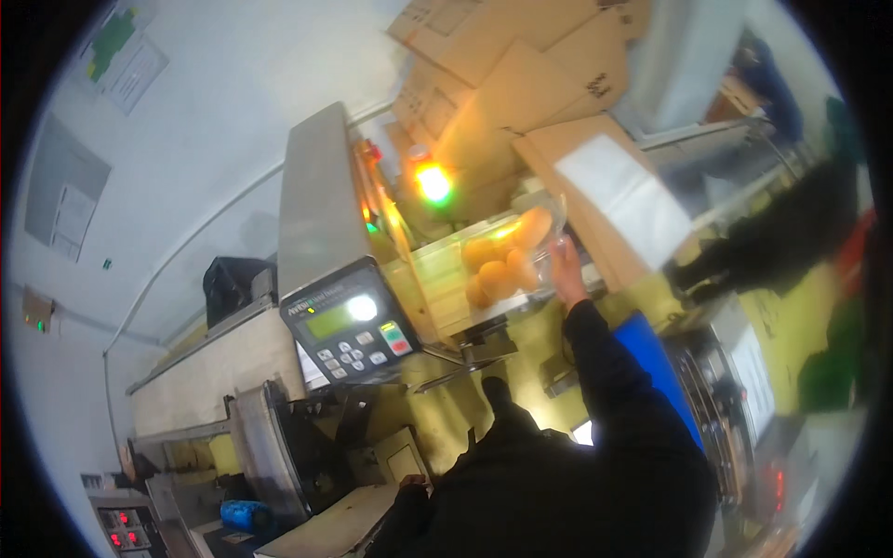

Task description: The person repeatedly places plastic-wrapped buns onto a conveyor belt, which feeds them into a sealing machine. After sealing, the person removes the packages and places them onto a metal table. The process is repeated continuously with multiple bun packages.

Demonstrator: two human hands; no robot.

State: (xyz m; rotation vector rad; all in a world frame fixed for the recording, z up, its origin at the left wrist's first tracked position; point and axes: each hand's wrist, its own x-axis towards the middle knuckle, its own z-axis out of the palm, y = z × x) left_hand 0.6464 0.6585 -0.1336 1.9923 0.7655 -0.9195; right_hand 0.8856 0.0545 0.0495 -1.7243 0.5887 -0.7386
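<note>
At the end of a metal conveyor (446, 293), right of the picture's middle, my right hand (568, 268) grips the edge of a clear plastic pack of orange-brown round items (499, 268), perhaps buns or eggs; blur hides which. The pack lies over the conveyor's near end. My left hand (415, 481) is low in the picture, small and partly hidden by my dark sleeve, beside a pale box-like surface (335, 519); its fingers cannot be made out well. Between my hands and to the left stands a machine's control panel (349, 321) with a green display and buttons.
Flattened cardboard boxes (530, 84) are piled behind the conveyor, near a lit signal lamp (432, 183). A cardboard box with a white sheet (624, 195) stands right of my right hand. Another conveyor belt (209, 376) runs at left. A person in dark clothing (781, 230) is at far right.
</note>
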